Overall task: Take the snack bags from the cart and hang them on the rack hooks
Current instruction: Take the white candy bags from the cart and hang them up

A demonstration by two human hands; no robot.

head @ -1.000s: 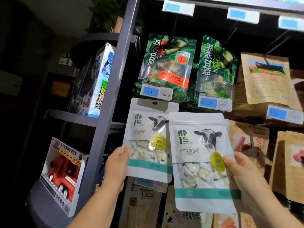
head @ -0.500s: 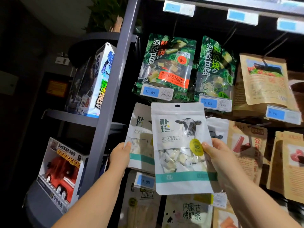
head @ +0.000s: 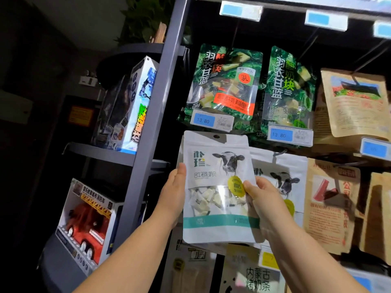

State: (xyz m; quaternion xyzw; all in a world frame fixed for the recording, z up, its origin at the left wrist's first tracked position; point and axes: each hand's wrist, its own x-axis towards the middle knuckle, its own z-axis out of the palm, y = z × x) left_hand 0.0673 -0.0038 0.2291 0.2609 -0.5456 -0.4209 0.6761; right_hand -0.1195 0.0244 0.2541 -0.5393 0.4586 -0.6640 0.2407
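I hold a white snack bag with a cow picture (head: 213,166) upright in front of the rack. My left hand (head: 172,193) grips its left edge, thumb on the front. My right hand (head: 264,199) grips its right side, thumb on the yellow sticker. The bag's hang hole is at its top, just below a price tag (head: 211,120). A sliver of another bag shows behind its left edge. An identical cow bag (head: 281,166) hangs on a hook to the right, partly behind my right hand. No cart is in view.
Two green bags (head: 224,81) (head: 287,89) hang on the row above, brown pouches (head: 355,102) (head: 330,204) to the right, more bags below. A grey upright post (head: 152,123) borders the rack's left side. Left of it, shelves hold a toy fire truck box (head: 84,225) and a robot box (head: 135,106).
My right hand moved the cow bag up and to the left, over the bag my left hand was holding. My left thumb now rests on the front bag's edge.
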